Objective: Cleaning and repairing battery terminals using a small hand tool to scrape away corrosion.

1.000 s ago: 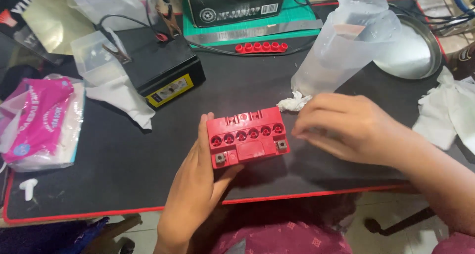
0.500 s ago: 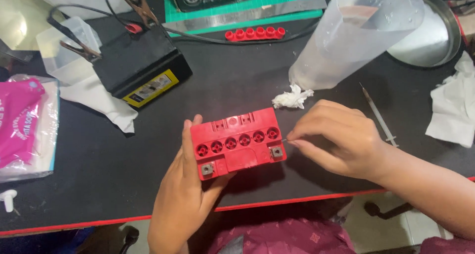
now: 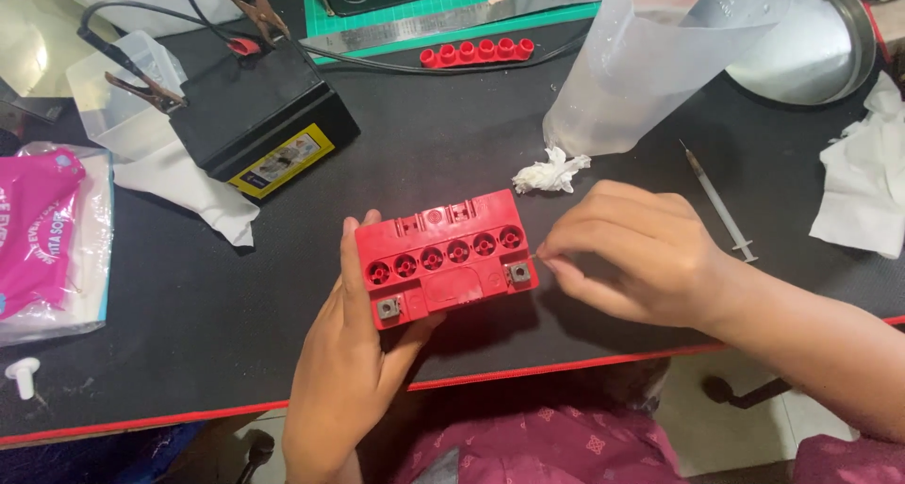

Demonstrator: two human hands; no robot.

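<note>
Gripped from below and from its near-left end, the red battery point(image 3: 443, 256) sits in the left hand point(image 3: 353, 352), thumb up along the left side and fingers under the base. Its long axis runs left to right, the right end tipped slightly away from the person; the top with six round holes in a row and two square terminals faces up toward the camera. The right hand point(image 3: 633, 253) is closed in a pinch at the battery's right end, fingertips point(image 3: 547, 255) touching or just off that edge; whether something thin sits in the pinch I cannot tell.

Head view, outward from the grip: the battery is held just over the black worktop point(image 3: 189, 324), close to its near red edge. Just beyond the right hand lies a crumpled tissue point(image 3: 549, 173), and past that a clear plastic jug point(image 3: 660, 60) leans on its side. Right of the right hand a syringe point(image 3: 718, 204) lies slanted, with white paper point(image 3: 863, 178) farther right. Beyond the left hand, well apart, stands a black battery point(image 3: 259, 116) with clips point(image 3: 141, 90) on it. A red cap strip point(image 3: 476, 50) lies far beyond, by a metal ruler point(image 3: 452, 24). Far left rests a pink packet point(image 3: 38, 225).
</note>
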